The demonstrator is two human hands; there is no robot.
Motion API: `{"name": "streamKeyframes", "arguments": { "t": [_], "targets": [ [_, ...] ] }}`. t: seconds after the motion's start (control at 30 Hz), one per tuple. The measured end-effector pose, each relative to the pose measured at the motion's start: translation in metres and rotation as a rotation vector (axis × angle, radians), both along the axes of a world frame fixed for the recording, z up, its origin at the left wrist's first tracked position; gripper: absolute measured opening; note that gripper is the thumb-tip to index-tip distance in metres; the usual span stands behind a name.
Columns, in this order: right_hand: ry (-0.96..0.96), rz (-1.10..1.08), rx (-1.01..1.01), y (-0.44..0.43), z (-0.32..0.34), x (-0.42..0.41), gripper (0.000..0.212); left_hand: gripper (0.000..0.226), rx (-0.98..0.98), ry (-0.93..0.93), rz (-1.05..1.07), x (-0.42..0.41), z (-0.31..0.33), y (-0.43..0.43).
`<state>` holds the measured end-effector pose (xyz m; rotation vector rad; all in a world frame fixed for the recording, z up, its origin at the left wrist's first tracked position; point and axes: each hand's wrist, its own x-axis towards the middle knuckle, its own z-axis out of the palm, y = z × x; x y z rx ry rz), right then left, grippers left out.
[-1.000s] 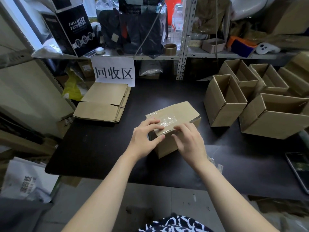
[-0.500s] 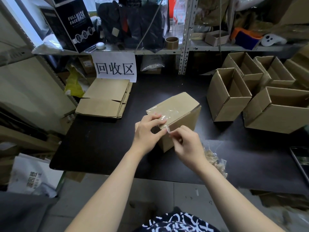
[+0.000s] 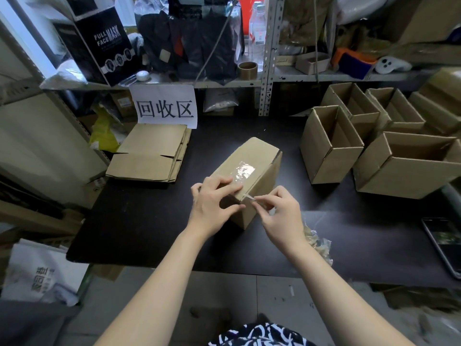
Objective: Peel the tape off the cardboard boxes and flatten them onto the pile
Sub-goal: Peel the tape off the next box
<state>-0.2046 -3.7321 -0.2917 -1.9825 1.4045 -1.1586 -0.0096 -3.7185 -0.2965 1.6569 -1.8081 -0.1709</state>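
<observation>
left grip (image 3: 212,205): fingers bent, thumb spread below | right grip (image 3: 281,214): thumb and forefinger pinched | forearms (image 3: 154,283): both bare, stretched forward

"FULL FACE MASK" on black box (image 3: 107,43); "回收区" on white sign (image 3: 164,106)

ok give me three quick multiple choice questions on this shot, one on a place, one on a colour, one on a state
1. Where is the flattened pile?
A on the shelf
B far left of the table, below the paper sign
C beside the phone

2. What colour is the table top?
A white
B green
C black

3. What is the right hand doing?
A pinching the tape end at the taped box corner
B lying flat
C gripping a bottle

Answers: 1 B, the pile lies under the sign; 2 C, the bare surface is black; 3 A, thumb and finger close on the strip.
</observation>
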Motion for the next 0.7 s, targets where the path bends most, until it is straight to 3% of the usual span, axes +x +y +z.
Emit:
{"name": "streamKeyframes", "arguments": {
  "t": [0.17, 0.27, 0.37, 0.53, 0.7],
  "targets": [
    [-0.017, 0.182, -0.147, 0.006, 0.011, -0.002, 0.004, 0.053, -0.071, -0.042, 0.144, -0.015, 0.005, -0.005],
    [-0.01, 0.183, -0.18, 0.005, 0.015, -0.005, 0.003, 0.055, -0.032, -0.018, 0.206, -0.019, 0.012, -0.018],
    [-0.108, 0.074, -0.126, 0.001, 0.016, -0.016, 0.006, 0.058, 0.022, -0.082, 0.103, -0.016, 0.016, -0.021],
    [-0.103, -0.003, -0.054, -0.001, 0.009, -0.028, 0.014, 0.049, 0.066, -0.123, -0.05, -0.009, 0.016, -0.021],
    [-0.171, 0.004, -0.028, -0.006, 0.008, -0.025, 0.027, 0.045, 0.126, 0.029, -0.083, -0.017, 0.012, -0.022]
  ]
}}
